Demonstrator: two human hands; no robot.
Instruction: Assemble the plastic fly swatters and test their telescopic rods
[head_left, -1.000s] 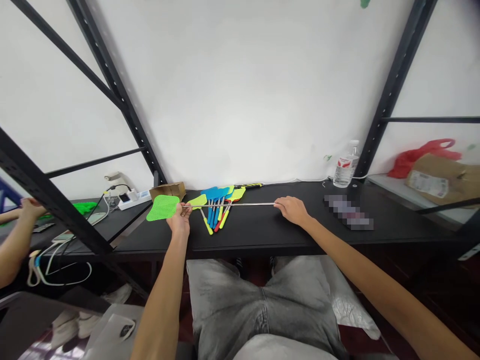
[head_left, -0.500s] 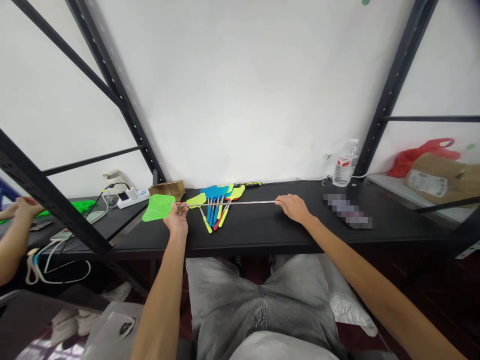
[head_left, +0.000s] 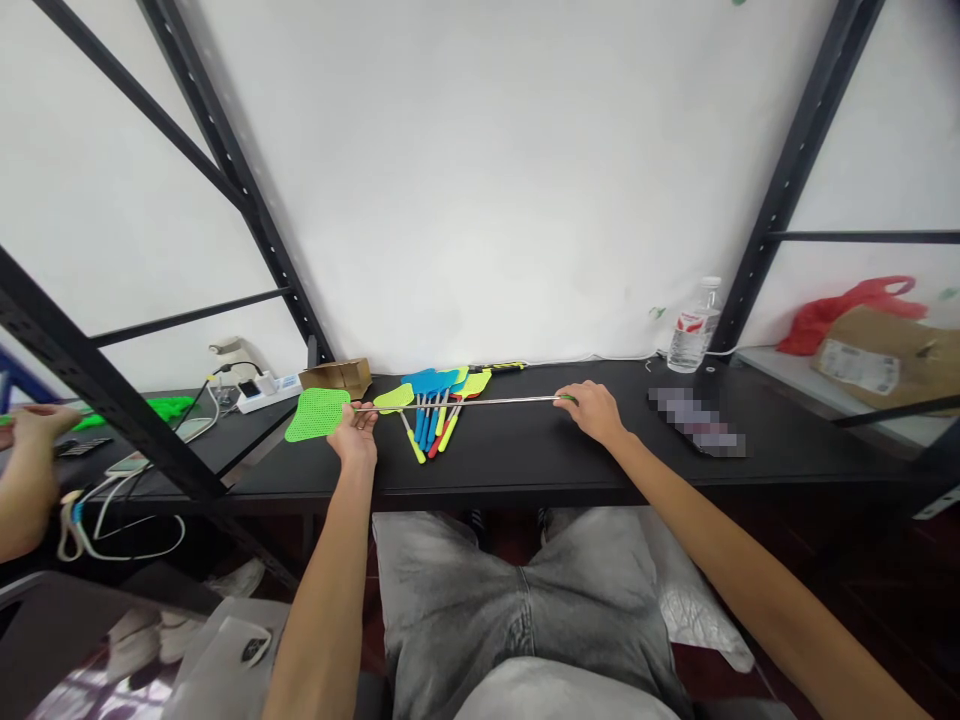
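Note:
A green fly swatter (head_left: 315, 415) is stretched sideways above the black table, its thin metal rod drawn out long. My left hand (head_left: 355, 432) grips it where the perforated head meets the rod. At the other end, my right hand (head_left: 591, 408) is closed round the green handle, most of which the fingers hide. Behind and below the rod lies a pile of fly swatters (head_left: 431, 383) with blue, yellow and red parts, their handles pointing towards me. A yellow-green swatter head (head_left: 394, 398) rests just right of my left hand.
A cardboard box (head_left: 337, 378) stands behind my left hand. To the right are a water bottle (head_left: 694, 328) and a blurred-out flat object (head_left: 697, 422). Black shelf posts (head_left: 262, 235) flank the table. At far left, another person's hand (head_left: 37, 425) holds something green near a power strip (head_left: 268, 393).
My right hand has shifted slightly to the right along the swatter, and a bit of green handle now shows at its fingers. My left hand stays almost in place.

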